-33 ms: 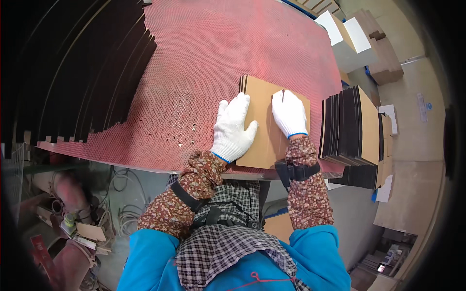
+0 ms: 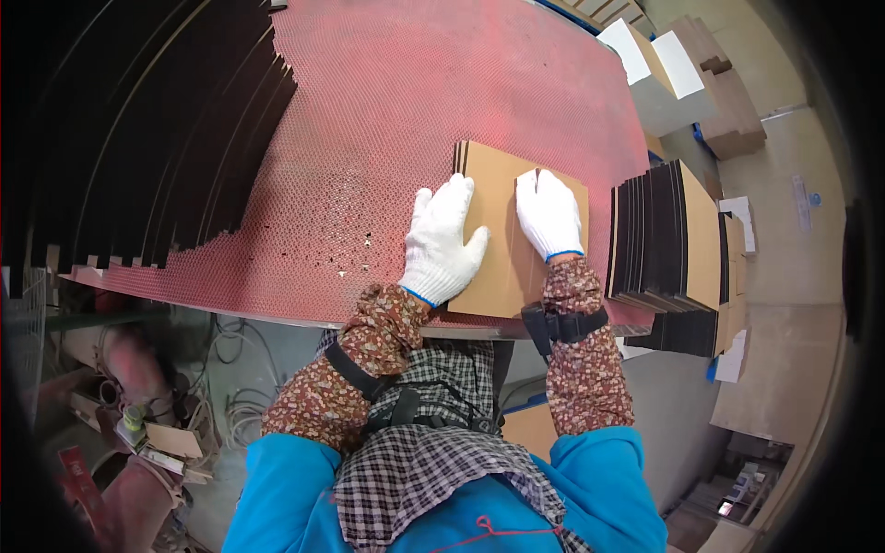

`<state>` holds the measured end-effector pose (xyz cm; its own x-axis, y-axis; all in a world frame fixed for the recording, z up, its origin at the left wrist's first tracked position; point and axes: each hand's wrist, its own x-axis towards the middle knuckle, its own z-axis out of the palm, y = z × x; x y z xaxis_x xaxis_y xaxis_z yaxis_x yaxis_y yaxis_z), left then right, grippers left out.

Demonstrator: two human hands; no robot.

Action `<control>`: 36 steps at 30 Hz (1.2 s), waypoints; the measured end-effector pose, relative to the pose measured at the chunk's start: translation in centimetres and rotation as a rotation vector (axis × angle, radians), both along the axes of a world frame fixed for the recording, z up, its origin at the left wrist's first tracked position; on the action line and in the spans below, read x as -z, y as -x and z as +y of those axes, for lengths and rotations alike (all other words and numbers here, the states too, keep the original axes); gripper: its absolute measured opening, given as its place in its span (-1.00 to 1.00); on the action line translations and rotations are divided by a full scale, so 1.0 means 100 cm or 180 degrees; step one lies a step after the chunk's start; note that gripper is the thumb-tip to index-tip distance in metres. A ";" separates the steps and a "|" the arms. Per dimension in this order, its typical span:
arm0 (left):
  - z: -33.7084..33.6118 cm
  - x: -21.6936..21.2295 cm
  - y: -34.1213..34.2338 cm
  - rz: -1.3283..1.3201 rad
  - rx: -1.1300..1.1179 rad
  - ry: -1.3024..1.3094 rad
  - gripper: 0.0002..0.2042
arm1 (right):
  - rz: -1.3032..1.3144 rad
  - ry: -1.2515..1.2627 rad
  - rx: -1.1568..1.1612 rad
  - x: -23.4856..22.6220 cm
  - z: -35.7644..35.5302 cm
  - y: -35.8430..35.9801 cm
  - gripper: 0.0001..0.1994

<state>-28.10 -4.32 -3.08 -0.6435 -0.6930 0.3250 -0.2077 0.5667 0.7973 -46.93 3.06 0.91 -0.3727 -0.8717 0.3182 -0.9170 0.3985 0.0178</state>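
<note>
A small stack of tan cardboard sheets (image 2: pixel 502 217) with dark edges lies on the pink mesh-patterned table top, close to its front edge. My left hand (image 2: pixel 442 241), in a white knitted glove, rests against the stack's left side, fingers stretched out and thumb apart over the top sheet. On the right part of the top sheet is my right hand (image 2: pixel 550 217), gloved alike, with its fingers bent and drawn together. Whatever its fingertips may hold is hidden.
Tall dark sheets (image 2: pixel 138 129) stand in rows at the left of the pink table (image 2: pixel 369 92). A thicker stack of black-edged boards (image 2: pixel 650 235) is at the right edge. White-topped boxes (image 2: pixel 678 64) stand beyond. Hoses (image 2: pixel 241 405) and clutter lie below left.
</note>
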 end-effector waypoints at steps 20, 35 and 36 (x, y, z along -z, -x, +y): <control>0.006 -0.014 -0.017 -0.0230 -0.0164 0.0579 -0.38 | -0.0569 -0.0234 0.1241 -0.037 0.155 -0.119 -0.67; 0.030 -0.049 -0.066 0.0190 -0.0114 -0.1003 -0.40 | -0.4028 0.1679 0.2019 -0.002 0.194 -0.101 -0.65; 0.036 -0.068 -0.066 0.0348 -0.0031 -0.1268 -0.43 | -0.4187 0.2198 0.1626 -0.004 0.195 -0.107 -0.65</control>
<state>-21.53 -0.69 3.74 -0.6130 -0.7842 0.0960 -0.1135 0.2077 0.9716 -36.21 22.53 1.28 -0.8972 -0.4005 -0.1860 0.0870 0.2527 -0.9636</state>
